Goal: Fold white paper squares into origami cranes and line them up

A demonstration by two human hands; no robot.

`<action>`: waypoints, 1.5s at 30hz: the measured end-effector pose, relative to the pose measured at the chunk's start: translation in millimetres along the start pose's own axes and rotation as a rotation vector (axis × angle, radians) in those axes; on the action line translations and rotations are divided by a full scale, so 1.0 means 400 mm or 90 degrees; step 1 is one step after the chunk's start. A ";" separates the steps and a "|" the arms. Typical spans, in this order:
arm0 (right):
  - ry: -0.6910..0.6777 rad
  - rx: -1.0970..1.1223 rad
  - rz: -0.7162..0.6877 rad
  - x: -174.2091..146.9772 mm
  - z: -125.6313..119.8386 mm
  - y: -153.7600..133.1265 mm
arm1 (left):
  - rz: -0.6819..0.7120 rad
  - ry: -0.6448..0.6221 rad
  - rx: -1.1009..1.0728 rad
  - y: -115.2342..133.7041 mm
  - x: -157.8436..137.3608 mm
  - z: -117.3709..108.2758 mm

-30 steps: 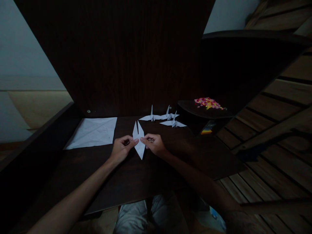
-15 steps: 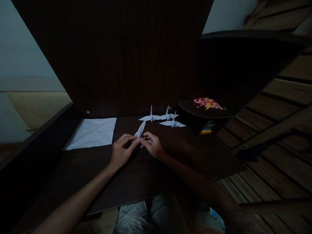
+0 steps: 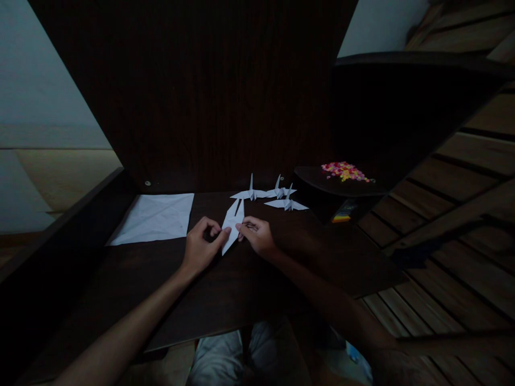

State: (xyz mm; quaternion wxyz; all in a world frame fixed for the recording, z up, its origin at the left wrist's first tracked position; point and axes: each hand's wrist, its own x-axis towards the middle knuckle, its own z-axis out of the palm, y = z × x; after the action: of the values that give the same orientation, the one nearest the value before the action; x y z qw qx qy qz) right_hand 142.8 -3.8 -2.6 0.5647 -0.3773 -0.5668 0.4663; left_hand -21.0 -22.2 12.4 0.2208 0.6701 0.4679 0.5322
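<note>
Between my hands is a partly folded white origami paper [image 3: 232, 229], a long kite shape with two narrow points at its far end and one point toward me. My left hand [image 3: 203, 244] pinches its left edge between thumb and curled fingers. On the opposite edge, my right hand [image 3: 258, 236] grips with thumb and fingertips. Behind the paper stand three folded paper cranes with spread wings: one crane [image 3: 251, 194] to the left, another crane [image 3: 278, 192] beside it, and a nearer crane [image 3: 288, 204].
A creased white paper sheet [image 3: 155, 217] lies at the left of the dark desk [image 3: 169, 295]. On the small corner shelf [image 3: 309, 179] at right sits a pile of pink, red and yellow bits [image 3: 346, 171]. A tall dark panel [image 3: 201, 96] rises behind the desk.
The folded paper was narrow and seen nearly edge-on; now its broad face shows with two points apart. My hands have moved slightly apart along its edges.
</note>
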 end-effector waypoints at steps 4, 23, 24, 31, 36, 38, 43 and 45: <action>-0.029 0.037 0.029 -0.004 0.006 -0.008 | -0.137 -0.026 -0.169 -0.021 0.012 0.009; -0.130 0.156 0.092 0.013 -0.026 -0.006 | -0.280 -0.306 -0.372 -0.017 0.014 -0.006; -0.133 0.173 0.099 0.014 -0.027 -0.005 | -0.284 -0.342 -0.388 -0.015 0.013 -0.008; -0.166 0.238 0.102 0.010 -0.025 0.008 | -0.285 -0.468 -0.443 -0.006 0.007 -0.017; -0.205 0.252 0.109 0.008 -0.026 -0.001 | -0.298 -0.492 -0.420 -0.007 0.002 -0.018; -0.211 0.260 0.101 0.009 -0.029 -0.004 | -0.304 -0.485 -0.402 -0.006 0.002 -0.017; -0.201 0.263 0.063 0.016 -0.037 -0.004 | -0.307 -0.435 -0.361 -0.004 0.002 -0.012; -0.195 0.251 0.048 0.018 -0.040 -0.002 | -0.314 -0.414 -0.344 -0.004 0.002 -0.010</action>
State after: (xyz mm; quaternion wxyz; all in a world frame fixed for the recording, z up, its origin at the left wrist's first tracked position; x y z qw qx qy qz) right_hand 158.1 4.7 -1.1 0.5172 -0.2061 -0.5292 0.6404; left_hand -25.4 -21.8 13.0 0.6407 0.5898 0.3647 0.3297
